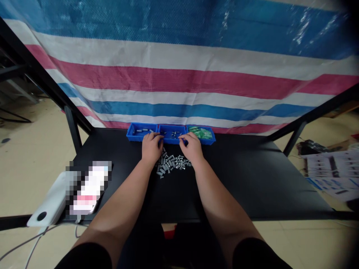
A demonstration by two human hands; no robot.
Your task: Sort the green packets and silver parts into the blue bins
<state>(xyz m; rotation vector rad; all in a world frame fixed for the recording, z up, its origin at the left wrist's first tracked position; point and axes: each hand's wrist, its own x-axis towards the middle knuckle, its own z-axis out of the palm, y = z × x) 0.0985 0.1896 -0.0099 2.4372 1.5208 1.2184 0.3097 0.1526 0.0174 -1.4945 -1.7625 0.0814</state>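
My left hand (152, 148) is at the front edge of the left blue bin (129, 138), its fingers curled in a pinch. Over the front rim of the middle blue bin (169, 141), my right hand (192, 146) holds thumb and forefinger close together. Whatever either hand pinches is too small to make out. Between my wrists lies a pile of grey plastic anchors and metal screws (172, 163). A few grey anchors (145, 130) rest in the left bin, and several small screws (174, 134) in the middle one. Green packets (200, 132) fill the right blue bin (208, 142).
The bins stand in a row at the back of a black table (246, 179), against a striped plastic sheet (179, 80). At the left lie a white power bank (52, 198) with cables and a blurred-out phone (91, 188). Black frame bars (74, 129) flank the table.
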